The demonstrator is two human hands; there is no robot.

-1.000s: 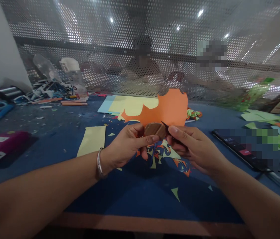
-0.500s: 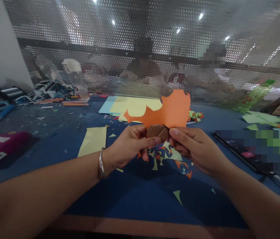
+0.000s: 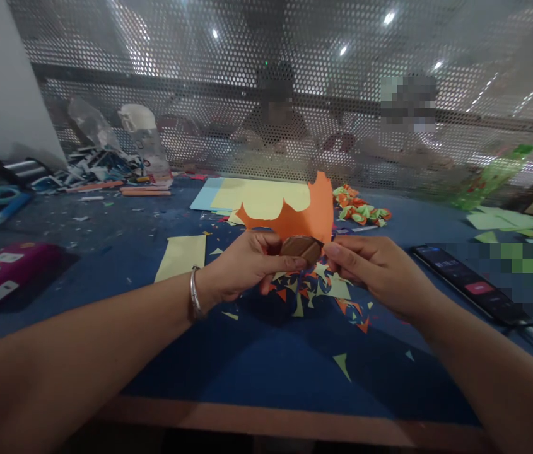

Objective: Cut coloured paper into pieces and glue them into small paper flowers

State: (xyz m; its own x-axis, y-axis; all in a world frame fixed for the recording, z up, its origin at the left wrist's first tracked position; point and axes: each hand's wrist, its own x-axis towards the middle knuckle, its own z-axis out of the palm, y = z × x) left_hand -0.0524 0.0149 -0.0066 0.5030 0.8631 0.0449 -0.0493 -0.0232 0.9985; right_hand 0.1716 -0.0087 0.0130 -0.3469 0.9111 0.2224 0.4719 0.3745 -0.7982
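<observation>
Head view: noted one orange paper (image 3: 294, 214) and one brown piece (image 3: 300, 247) pinched together in closed left hand (image 3: 242, 265), above scrap-strewn table (image 3: 247, 366), closed right hand (image 3: 380, 274) gripping brown piece's right end.

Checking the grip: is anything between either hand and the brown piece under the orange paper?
Nothing visible. The left hand pinches the brown piece directly, and the right hand meets its edge, below the orange paper.

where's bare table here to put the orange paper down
Barest: the blue mat by the front edge, between the forearms, bar a yellow scrap. Also between the magenta case and the yellow strip. Crowded: the scrap pile under the left hand and right hand, the phone at right, the tool heap far left.
</observation>
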